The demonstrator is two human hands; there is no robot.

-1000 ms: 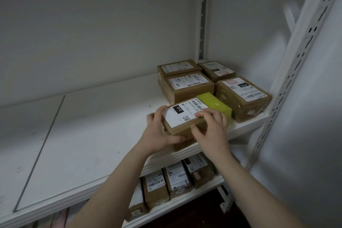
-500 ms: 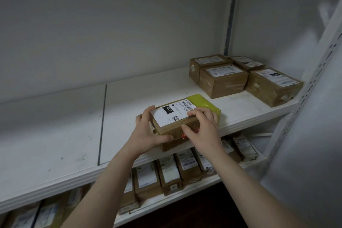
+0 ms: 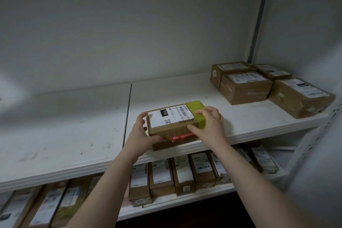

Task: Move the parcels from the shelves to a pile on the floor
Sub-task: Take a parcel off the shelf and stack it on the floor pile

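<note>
Brown cardboard parcel (image 3: 172,122) with a white label and a yellow-green band is being held at the front edge of the upper shelf (image 3: 74,135). The left hand (image 3: 141,133) is gripping its left end and the right hand (image 3: 209,126) is gripping its right end. Four more parcels (image 3: 244,89) are lying together at the back right corner, and a row of parcels (image 3: 183,174) is standing on the lower shelf (image 3: 166,201).
</note>
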